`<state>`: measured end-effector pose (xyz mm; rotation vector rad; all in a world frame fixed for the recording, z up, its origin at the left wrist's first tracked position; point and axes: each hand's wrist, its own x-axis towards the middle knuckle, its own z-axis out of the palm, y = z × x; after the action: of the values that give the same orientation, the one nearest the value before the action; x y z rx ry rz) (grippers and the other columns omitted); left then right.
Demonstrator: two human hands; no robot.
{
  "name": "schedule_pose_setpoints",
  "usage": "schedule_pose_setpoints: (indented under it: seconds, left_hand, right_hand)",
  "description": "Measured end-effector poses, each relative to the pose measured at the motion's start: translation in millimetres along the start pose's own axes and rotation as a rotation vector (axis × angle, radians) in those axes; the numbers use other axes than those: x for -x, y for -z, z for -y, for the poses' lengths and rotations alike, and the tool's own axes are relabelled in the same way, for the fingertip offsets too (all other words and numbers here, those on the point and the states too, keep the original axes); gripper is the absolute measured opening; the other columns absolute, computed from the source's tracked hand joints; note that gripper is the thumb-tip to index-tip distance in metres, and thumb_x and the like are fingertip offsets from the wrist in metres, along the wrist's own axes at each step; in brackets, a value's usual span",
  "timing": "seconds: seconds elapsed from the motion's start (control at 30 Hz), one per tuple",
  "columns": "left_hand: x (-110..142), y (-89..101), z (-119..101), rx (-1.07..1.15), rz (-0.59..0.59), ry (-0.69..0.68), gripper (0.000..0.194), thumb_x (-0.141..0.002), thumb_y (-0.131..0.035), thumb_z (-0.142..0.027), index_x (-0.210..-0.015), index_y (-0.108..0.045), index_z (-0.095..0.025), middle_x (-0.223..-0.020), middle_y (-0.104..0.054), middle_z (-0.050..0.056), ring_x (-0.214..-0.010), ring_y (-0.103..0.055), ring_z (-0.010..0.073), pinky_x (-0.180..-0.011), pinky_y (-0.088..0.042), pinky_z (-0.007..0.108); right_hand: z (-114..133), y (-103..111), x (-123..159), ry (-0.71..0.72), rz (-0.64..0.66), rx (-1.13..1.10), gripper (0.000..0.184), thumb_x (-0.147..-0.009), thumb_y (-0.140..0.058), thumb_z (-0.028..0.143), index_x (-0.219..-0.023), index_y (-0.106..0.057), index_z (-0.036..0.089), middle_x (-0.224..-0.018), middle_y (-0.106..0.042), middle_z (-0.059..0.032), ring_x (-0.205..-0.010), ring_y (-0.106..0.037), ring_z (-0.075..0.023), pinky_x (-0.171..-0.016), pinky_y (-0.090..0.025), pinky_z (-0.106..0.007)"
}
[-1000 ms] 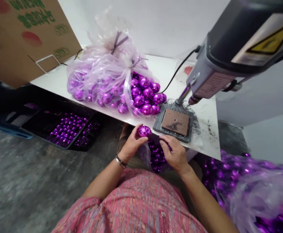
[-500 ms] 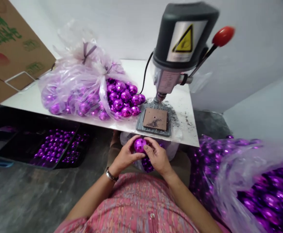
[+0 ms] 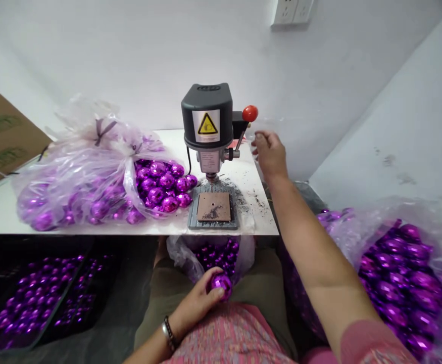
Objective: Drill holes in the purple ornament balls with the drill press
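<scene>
My left hand [image 3: 200, 298] is closed round a shiny purple mirrored ball [image 3: 221, 286], low over my lap. Beneath the table edge, an open plastic bag of small purple balls [image 3: 221, 255] sits between my legs. My right hand [image 3: 271, 154] is raised beside the drill press [image 3: 207, 119], its fingers loosely bent and nothing seen in them. It is just right of and below the red knob [image 3: 250, 113] of the press lever, apart from it. Under the drill bit, a brown square plate [image 3: 213, 205] with a small hole lies on the grey base.
Clear bags of purple balls [image 3: 92, 187] stand on the white table [image 3: 171, 226], left of the press. Dark shavings [image 3: 249, 194] are scattered by its base. A large open bag of balls [image 3: 398, 273] is at right; black crates with balls [image 3: 35, 288] are at lower left.
My right hand has left the ball and risen toward the press lever. The left hand keeps the ball, now lower. A dark strip between the hands earlier is out of sight. The view has swung right.
</scene>
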<state>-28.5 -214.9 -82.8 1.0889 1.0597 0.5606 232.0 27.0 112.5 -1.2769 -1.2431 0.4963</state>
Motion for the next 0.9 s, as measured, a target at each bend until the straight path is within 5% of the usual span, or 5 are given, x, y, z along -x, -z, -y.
schedule_pose_setpoints:
  seconds: [0.1,0.33,0.73,0.9]
  left_hand:
    - [-0.8,-3.2,-2.7,-0.021,0.021,0.053,0.084,-0.078,-0.072,-0.068,-0.142,-0.053,-0.019,-0.138,-0.064,0.012,-0.127,-0.056,0.0308,-0.114,-0.041,0.043]
    - [-1.5,6.6,5.4,0.056,-0.002,0.063,0.084,-0.071,-0.081,-0.057,-0.14,-0.055,-0.016,-0.128,-0.067,0.011,-0.118,-0.059,0.0277,-0.11,-0.042,0.04]
    - [-5.6,20.5,17.1,0.138,-0.146,0.052,0.076,-0.07,-0.081,-0.045,-0.135,-0.059,-0.015,-0.118,-0.068,0.01,-0.11,-0.059,0.0253,-0.1,-0.045,0.036]
    - [-7.4,25.6,24.1,0.164,-0.177,0.084,0.077,-0.067,-0.081,-0.043,-0.135,-0.058,-0.015,-0.12,-0.068,0.01,-0.111,-0.059,0.0254,-0.103,-0.045,0.036]
  right_hand:
    - [9.8,-12.0,-29.0,0.039,0.01,0.008,0.053,-0.099,-0.047,0.051,-0.132,-0.053,0.01,-0.103,-0.063,-0.0041,-0.085,-0.051,0.0009,-0.087,-0.051,-0.016]
    - [5.2,-21.1,-51.4,0.064,0.084,0.024,0.047,-0.097,-0.051,0.051,-0.112,-0.06,0.007,-0.095,-0.062,-0.0043,-0.087,-0.054,-0.0012,-0.087,-0.055,-0.019]
    - [1.6,-19.6,-50.4,0.006,0.046,0.031,0.053,-0.097,-0.046,0.057,-0.118,-0.058,0.01,-0.097,-0.061,-0.0057,-0.087,-0.053,-0.0017,-0.082,-0.055,-0.018]
    - [-24.2,-17.3,-8.8,-0.099,0.102,0.042,0.057,-0.098,-0.044,0.059,-0.125,-0.056,0.01,-0.105,-0.061,-0.007,-0.094,-0.057,-0.0031,-0.088,-0.057,-0.02]
